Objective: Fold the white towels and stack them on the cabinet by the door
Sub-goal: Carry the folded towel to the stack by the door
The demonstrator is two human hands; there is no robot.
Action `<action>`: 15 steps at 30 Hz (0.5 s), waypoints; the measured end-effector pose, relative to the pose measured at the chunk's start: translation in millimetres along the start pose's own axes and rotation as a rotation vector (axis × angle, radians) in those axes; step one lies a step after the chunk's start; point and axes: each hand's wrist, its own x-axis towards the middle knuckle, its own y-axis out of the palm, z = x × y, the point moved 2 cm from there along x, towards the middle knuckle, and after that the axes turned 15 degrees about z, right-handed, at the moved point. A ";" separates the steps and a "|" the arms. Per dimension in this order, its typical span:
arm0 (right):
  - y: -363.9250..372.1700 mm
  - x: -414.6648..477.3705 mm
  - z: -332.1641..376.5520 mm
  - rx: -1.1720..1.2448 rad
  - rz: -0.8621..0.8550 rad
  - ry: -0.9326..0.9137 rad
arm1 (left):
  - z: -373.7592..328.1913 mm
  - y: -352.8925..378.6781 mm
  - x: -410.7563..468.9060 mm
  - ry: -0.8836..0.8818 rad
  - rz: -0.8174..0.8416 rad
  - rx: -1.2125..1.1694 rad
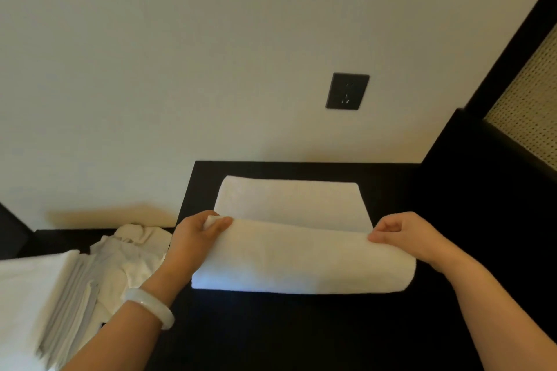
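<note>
Left grip [199, 232] and right grip [401, 235] each pinch a corner of the white towel [301, 265], holding its edge up, probably so the fold lands straight. It lies on the black cabinet [271, 331].

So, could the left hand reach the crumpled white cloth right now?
Probably yes: the crumpled cloth lies just beside the left hand, nothing between them, though its fingers pinch the towel and would have to let go.
</note>
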 end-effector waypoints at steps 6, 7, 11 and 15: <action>-36.5 61.3 15.5 0.382 -0.130 -0.121 | -22.5 -13.6 69.3 -0.016 -0.135 0.023; -39.8 73.0 13.0 0.455 -0.142 -0.137 | -23.2 -15.1 79.9 -0.022 -0.143 0.024; -30.4 126.1 -6.3 0.546 -0.175 -0.107 | -10.5 -9.0 112.5 -0.080 -0.059 0.044; -8.2 153.6 -23.3 0.326 -0.247 0.019 | 12.8 -0.9 125.4 -0.136 -0.001 0.123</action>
